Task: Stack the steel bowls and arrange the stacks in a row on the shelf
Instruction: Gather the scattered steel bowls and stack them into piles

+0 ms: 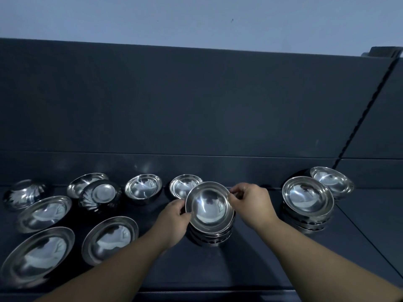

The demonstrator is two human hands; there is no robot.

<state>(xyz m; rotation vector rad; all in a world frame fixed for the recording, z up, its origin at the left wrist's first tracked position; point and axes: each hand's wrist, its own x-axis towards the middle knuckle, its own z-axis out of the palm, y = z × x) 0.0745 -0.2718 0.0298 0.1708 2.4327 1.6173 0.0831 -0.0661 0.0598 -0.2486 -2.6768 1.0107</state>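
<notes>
Head view: both hands pinch the rim of a bowl (pixel 209 207) atop the middle stack (pixel 210 235), left hand (pixel 176 216) and right hand (pixel 250 201) on opposite edges. Bare shelf (pixel 250 262) lies nearer; loose bowls (pixel 110 238) crowd left, another stack (pixel 307 205) right.

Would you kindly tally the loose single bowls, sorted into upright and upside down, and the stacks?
Upright single bowls: 6
Upside-down single bowls: 2
Stacks: 3, one gripped by left hand and right hand
Total: 11
</notes>
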